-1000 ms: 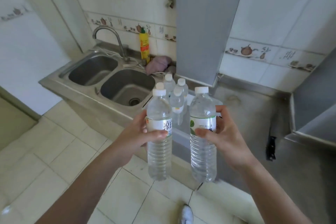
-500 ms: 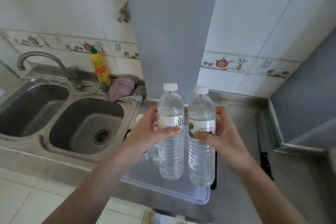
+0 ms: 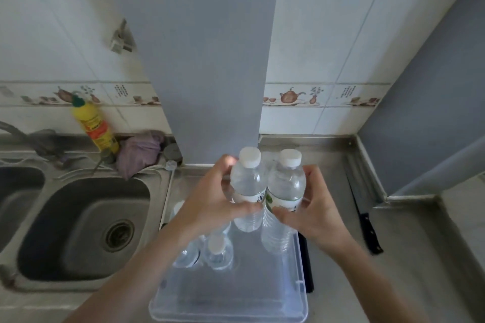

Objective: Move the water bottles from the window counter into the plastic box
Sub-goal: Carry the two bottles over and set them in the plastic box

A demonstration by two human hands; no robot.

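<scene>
near half of plastic box (image 3: 228, 304) open, standing bottles (image 3: 217, 253) crowd its far left, knife (image 3: 367, 228) right

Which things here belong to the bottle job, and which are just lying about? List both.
Job: left hand and its bottle; right hand and its bottle; plastic box; bottles already inside.

Lying about: knife, yellow bottle, purple cloth, sink.

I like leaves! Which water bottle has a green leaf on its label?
The bottle in the right hand: the right bottle shows a green leaf on its label. The left bottle shows dark writing instead.
</scene>
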